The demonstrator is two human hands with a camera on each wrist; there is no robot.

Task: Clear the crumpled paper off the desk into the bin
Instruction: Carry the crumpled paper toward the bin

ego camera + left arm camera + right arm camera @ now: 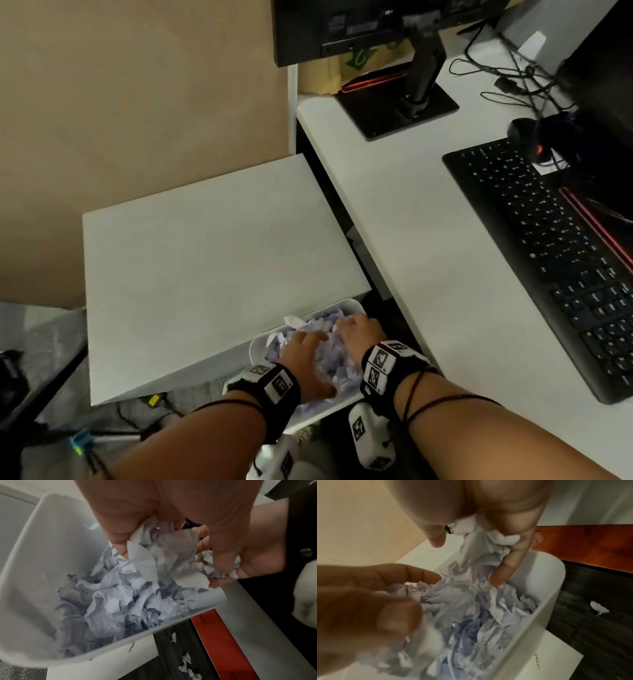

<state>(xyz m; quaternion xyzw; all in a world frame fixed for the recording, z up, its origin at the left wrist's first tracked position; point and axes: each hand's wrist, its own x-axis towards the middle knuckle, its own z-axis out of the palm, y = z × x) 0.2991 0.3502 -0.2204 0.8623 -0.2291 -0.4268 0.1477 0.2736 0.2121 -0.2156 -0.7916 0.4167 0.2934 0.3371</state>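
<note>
Tagged wrist bands nearest, on both forearms, reaching down beside the desk. Just beyond, left hand and right hand side by side over the mouth of the white bin, both dipped into the crumpled paper.

Left fingers curled round a loose wad, thumb clamped against it, as seen from the left wrist. Right fingers and thumb likewise closed on a smaller clutch of torn bits, held close to the rim on the desk side. Below, more pale blue paper heaped high inside, close to the rim.

Likely step: dropping or pressing down the last handfuls. Task probably close to done, with no paper visible on the stretch of desk in the head view.

Risks, as judgement only:
- Letting go too near the rim, so small bits tumble outside. Already several scraps on the dark floor next to the bin, beside a printed sheet partly under it.
- Springy paper rising back and spilling over once released.
- Pulling out with bits stuck to the fingers.
- Pressing hard off-centre and tipping the light bin.

Farther off, white cabinet top behind the bin, then keyboard on the desk.
</note>
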